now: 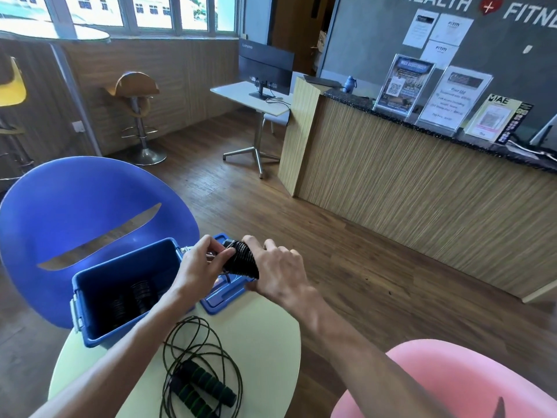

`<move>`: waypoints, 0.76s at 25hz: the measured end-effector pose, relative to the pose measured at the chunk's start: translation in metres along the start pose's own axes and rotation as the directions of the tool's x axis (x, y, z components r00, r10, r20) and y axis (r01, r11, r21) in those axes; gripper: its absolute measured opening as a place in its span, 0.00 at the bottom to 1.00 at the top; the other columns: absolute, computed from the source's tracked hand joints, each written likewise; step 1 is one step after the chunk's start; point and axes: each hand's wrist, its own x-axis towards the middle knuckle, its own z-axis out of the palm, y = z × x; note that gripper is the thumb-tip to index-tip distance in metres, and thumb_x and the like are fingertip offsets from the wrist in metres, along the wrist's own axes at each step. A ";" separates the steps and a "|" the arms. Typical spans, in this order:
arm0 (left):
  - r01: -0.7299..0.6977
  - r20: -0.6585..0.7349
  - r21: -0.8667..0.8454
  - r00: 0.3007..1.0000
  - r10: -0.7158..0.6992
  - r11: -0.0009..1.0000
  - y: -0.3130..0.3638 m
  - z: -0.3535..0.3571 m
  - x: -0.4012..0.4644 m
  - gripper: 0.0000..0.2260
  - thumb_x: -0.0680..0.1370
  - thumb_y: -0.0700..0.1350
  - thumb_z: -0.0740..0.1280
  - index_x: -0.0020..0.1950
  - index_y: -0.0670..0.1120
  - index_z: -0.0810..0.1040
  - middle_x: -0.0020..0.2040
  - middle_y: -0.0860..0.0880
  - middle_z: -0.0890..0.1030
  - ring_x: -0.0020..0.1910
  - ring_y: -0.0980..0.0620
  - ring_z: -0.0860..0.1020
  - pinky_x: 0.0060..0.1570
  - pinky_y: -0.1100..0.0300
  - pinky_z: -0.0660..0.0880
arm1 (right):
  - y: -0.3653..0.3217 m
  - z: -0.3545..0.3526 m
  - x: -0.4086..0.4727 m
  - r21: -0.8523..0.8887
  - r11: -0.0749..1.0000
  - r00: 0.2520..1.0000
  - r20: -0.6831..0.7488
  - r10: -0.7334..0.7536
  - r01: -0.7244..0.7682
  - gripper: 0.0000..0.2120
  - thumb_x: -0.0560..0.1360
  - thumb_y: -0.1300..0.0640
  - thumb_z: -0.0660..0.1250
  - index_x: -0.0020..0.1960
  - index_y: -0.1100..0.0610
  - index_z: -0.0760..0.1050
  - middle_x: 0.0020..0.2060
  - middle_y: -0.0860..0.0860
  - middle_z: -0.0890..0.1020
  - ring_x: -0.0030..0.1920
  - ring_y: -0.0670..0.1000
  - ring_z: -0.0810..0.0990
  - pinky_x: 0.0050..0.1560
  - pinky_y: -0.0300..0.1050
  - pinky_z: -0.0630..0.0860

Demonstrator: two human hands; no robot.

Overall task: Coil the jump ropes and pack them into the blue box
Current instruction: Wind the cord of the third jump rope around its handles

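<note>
With the right hand (278,271) gripping the black coiled jump rope (242,260) and the left hand (200,267) pinching its end above the worktop's (265,333) far edge, keep the wraps tight, then lower it into the blue box (99,297).

Daylight enters through the windows (126,10) at top left, which are blown out to near white. The room is evenly bright, shadows soft. A pale sheen sits on the blue chair (90,206) and on the wood floor (301,236) near the desk. Wide-angle bending is strong: the counter (422,176) curves and the edges stretch. The right hand (280,273) shows slight motion blur. Posters on the far wall (391,25) are soft, their small text unreadable.
</note>
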 end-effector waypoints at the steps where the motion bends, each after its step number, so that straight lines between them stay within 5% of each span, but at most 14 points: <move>1: 0.009 -0.003 -0.006 1.000 -0.009 1.000 0.001 0.000 -0.001 0.10 0.77 0.46 0.70 0.44 0.41 0.74 0.35 0.48 0.80 0.30 0.59 0.78 0.30 0.70 0.71 | -0.004 0.004 -0.001 -0.024 1.000 0.998 -0.064 0.001 -0.002 0.35 0.71 0.43 0.73 0.72 0.46 0.62 0.53 0.53 0.78 0.51 0.59 0.82 0.50 0.53 0.75; 5: -0.026 -0.107 -0.129 0.994 0.012 0.991 0.010 -0.001 -0.001 0.10 0.77 0.45 0.70 0.42 0.42 0.72 0.40 0.47 0.82 0.38 0.49 0.79 0.36 0.64 0.74 | -0.002 0.002 0.002 0.162 0.987 0.988 -0.147 0.046 -0.022 0.26 0.71 0.40 0.68 0.64 0.49 0.70 0.47 0.52 0.79 0.45 0.61 0.83 0.42 0.52 0.78; 10: -0.081 -0.180 -0.259 0.983 0.034 0.962 0.005 0.007 0.002 0.07 0.77 0.40 0.70 0.41 0.42 0.74 0.52 0.49 0.81 0.52 0.49 0.79 0.52 0.46 0.78 | -0.003 -0.001 0.004 0.162 0.987 0.984 -0.179 0.011 0.018 0.26 0.70 0.37 0.69 0.62 0.49 0.71 0.46 0.51 0.80 0.44 0.61 0.83 0.42 0.53 0.78; 12: -0.097 -0.198 -0.258 0.979 0.046 0.961 0.000 0.009 0.000 0.07 0.76 0.39 0.70 0.40 0.43 0.74 0.54 0.49 0.80 0.53 0.53 0.79 0.52 0.47 0.78 | -0.002 0.001 0.003 0.139 0.990 0.982 -0.189 0.008 0.019 0.25 0.70 0.38 0.68 0.62 0.49 0.71 0.45 0.50 0.80 0.44 0.60 0.83 0.41 0.52 0.78; 15: -0.147 -0.246 -0.183 0.964 0.100 0.972 -0.002 0.017 -0.007 0.07 0.76 0.37 0.70 0.39 0.40 0.74 0.53 0.46 0.80 0.43 0.63 0.78 0.40 0.63 0.78 | -0.001 0.008 0.002 0.131 0.991 0.982 -0.187 0.020 0.005 0.24 0.71 0.38 0.68 0.62 0.48 0.72 0.45 0.50 0.80 0.44 0.60 0.83 0.40 0.51 0.76; 19: -0.233 -0.302 -0.013 0.928 0.218 0.972 -0.003 0.028 -0.009 0.06 0.77 0.38 0.68 0.41 0.45 0.76 0.59 0.50 0.80 0.57 0.55 0.76 0.57 0.52 0.75 | 0.001 0.008 0.006 0.119 0.993 0.975 -0.217 0.039 -0.013 0.24 0.71 0.39 0.68 0.62 0.49 0.72 0.44 0.50 0.80 0.42 0.60 0.83 0.38 0.49 0.73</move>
